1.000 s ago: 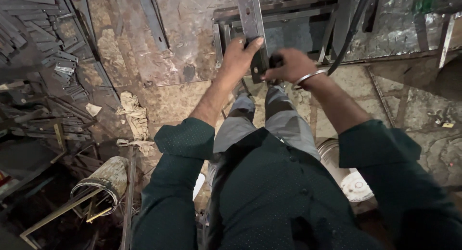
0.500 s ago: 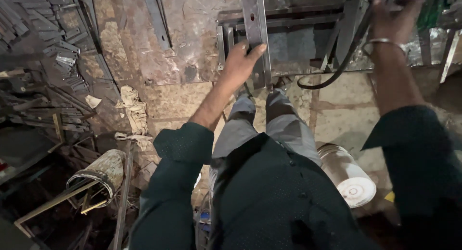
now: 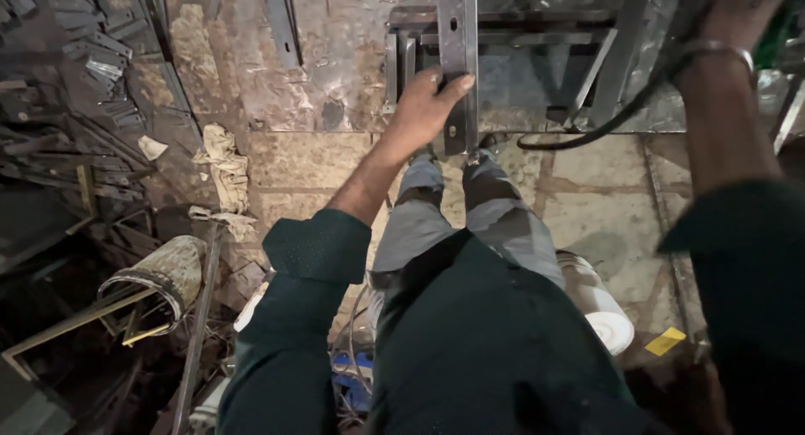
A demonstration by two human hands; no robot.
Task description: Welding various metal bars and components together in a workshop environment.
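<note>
**Note-taker:** Straight ahead of the knees, a flat metal bar [image 3: 457, 66] runs away from the body, long axis pointing front to back, its near end just past the grey trousers [image 3: 457, 221].

**Second:** Which hand has it?

**Note-taker:** Left hand [image 3: 428, 108]. Fingers wrapped over the bar's left edge, thumb across the face, a firm clasp near the lower end, close by the small holes. The bar lies over a dark metal frame [image 3: 503, 20] on the stone floor [image 3: 604, 200].

**Second:** And the right?

**Note-taker:** Right hand [image 3: 738, 12] is raised far off to the right, at the top edge of view, bangle at the wrist. Fingers cut off by the edge; cannot tell whether curled or spread. A black cable [image 3: 604, 125] loops from that side toward the frame.

**Second:** So the left is nearer.

**Note-taker:** By a wide margin; the right is well apart from the bar. Scrap strips [image 3: 75, 83] are piled left, a rusty bucket [image 3: 155, 276] lower left, a white bucket [image 3: 599, 305] by the right leg.
</note>
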